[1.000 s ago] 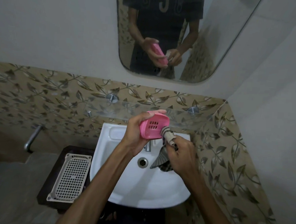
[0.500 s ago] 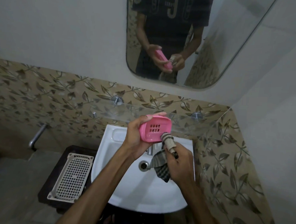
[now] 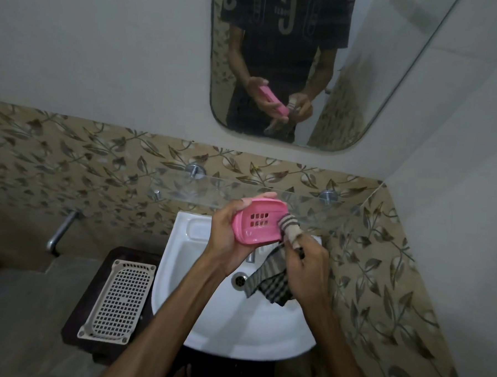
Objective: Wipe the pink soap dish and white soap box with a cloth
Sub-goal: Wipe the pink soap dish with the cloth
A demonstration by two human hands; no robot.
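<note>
My left hand [image 3: 227,233] grips the pink soap dish [image 3: 258,225] above the white basin [image 3: 220,325], tilted with its slotted inside facing me. My right hand [image 3: 306,266] holds a striped and checked cloth [image 3: 271,279] wrapped over one raised finger. The cloth-covered fingertip presses the dish's right edge. The loose end of the cloth hangs below my right hand over the basin. A white perforated tray [image 3: 117,299], perhaps the white soap box's part, lies on a dark stool at the left.
A glass shelf [image 3: 201,190] on metal pegs runs along the leaf-patterned wall just behind the dish. A mirror [image 3: 291,66] above reflects the person and both hands. A metal pipe [image 3: 62,230] juts out at the left. The basin drain [image 3: 239,280] sits under the cloth.
The dish has tipped a little flatter in my left hand. The cloth-covered finger has moved from the dish's lower right corner up along its right edge.
</note>
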